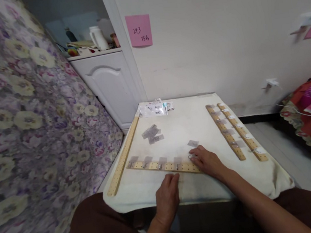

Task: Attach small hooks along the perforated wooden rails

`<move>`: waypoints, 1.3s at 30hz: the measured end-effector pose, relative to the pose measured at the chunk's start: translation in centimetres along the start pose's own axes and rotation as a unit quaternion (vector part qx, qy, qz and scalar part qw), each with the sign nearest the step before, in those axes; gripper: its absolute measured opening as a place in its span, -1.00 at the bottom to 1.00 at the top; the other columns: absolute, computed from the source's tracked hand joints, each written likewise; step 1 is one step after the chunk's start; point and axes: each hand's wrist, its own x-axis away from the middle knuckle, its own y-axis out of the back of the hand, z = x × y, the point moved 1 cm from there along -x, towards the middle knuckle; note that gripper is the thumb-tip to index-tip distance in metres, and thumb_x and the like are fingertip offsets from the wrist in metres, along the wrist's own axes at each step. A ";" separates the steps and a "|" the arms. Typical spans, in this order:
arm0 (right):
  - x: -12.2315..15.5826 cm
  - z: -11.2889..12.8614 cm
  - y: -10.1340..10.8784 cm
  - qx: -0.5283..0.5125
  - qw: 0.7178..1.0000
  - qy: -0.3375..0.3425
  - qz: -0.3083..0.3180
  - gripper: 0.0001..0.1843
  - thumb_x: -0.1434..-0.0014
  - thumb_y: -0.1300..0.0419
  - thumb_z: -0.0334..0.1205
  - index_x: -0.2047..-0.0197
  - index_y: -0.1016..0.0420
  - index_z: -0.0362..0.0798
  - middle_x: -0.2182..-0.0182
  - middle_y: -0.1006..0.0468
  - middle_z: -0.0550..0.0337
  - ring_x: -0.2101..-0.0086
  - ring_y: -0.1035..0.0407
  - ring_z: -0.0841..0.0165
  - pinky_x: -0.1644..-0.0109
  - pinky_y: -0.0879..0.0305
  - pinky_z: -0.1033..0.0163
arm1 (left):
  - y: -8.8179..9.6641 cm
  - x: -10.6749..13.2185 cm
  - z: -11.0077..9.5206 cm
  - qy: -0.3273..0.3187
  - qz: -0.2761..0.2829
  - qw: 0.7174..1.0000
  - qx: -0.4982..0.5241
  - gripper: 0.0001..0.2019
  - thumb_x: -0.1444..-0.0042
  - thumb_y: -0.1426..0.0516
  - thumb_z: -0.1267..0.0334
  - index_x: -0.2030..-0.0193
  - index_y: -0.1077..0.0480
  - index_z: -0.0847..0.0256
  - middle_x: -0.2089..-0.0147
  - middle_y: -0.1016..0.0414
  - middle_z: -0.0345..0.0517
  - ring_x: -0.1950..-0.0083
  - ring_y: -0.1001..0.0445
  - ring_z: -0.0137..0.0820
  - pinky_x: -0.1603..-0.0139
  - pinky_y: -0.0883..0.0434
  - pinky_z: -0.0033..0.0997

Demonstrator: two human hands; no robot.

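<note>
A perforated wooden strip (pixel 170 166) lies across the near part of the table, with several clear plastic squares (pixel 161 162) set along it, each with a small metal fitting. At its right end my right hand (pixel 208 162) is closed, fingertips pinching a small shiny piece (pixel 191 155) over the strip. Just beyond those fingers rests a loose clear square (pixel 193 143). My left hand (pixel 167 195) is curled close to the strip's front edge, thumb and forefinger together. Whether it holds anything is hidden.
A pile of clear squares (pixel 152 133) lies mid-left, near a bare wooden strip (pixel 123 156). On the right are a strip with clear squares (pixel 226 133) and one with white pieces (pixel 243 132). Printed packaging (pixel 153 110) sits at the back of the white-covered table (pixel 181 118).
</note>
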 end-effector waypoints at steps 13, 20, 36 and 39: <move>0.1 -3.3 -0.2 -0.269 0.951 -0.115 -0.104 -0.71 0.04 -0.15 -0.21 0.18 -0.41 -0.03 0.53 -0.46 0.31 0.51 -0.35 0.39 0.42 -0.24 0.32 | 0.1 0.3 0.3 -0.038 -0.043 0.997 0.052 -0.61 -0.15 0.09 0.48 -0.08 -0.26 0.13 0.08 -0.35 -0.09 0.09 -0.39 -0.38 0.11 -0.37 -0.43; 0.6 -2.8 0.1 -0.394 0.911 -0.118 -0.030 -0.72 0.04 -0.15 -0.19 0.20 -0.37 -0.06 0.58 -0.40 0.36 0.60 -0.36 0.42 0.54 -0.25 0.35 | 1.1 0.8 -3.4 -0.072 -0.022 0.968 0.240 -0.68 -0.18 0.07 0.42 -0.01 -0.32 0.10 0.12 -0.40 -0.10 0.11 -0.40 -0.39 0.11 -0.36 -0.41; 2.9 1.7 2.1 -0.241 0.967 0.047 -0.069 -0.88 -0.05 -0.11 -0.35 0.32 -0.44 -0.04 0.46 -0.50 0.25 0.42 -0.39 0.40 0.32 -0.28 0.31 | -0.8 -2.7 -6.7 0.218 0.067 0.721 0.655 -0.68 0.01 -0.12 0.08 0.17 -0.32 0.26 0.29 -0.48 -0.13 0.48 -0.46 -0.51 0.51 -0.32 -0.53; 2.7 1.2 1.9 -0.242 0.967 0.020 -0.073 -0.88 -0.05 -0.11 -0.33 0.31 -0.44 -0.03 0.47 -0.50 0.25 0.43 -0.38 0.40 0.35 -0.27 0.32 | -1.3 -2.5 -6.5 0.222 0.067 0.726 0.647 -0.67 0.01 -0.11 0.08 0.16 -0.31 0.26 0.33 -0.46 -0.15 0.50 -0.44 -0.52 0.53 -0.30 -0.54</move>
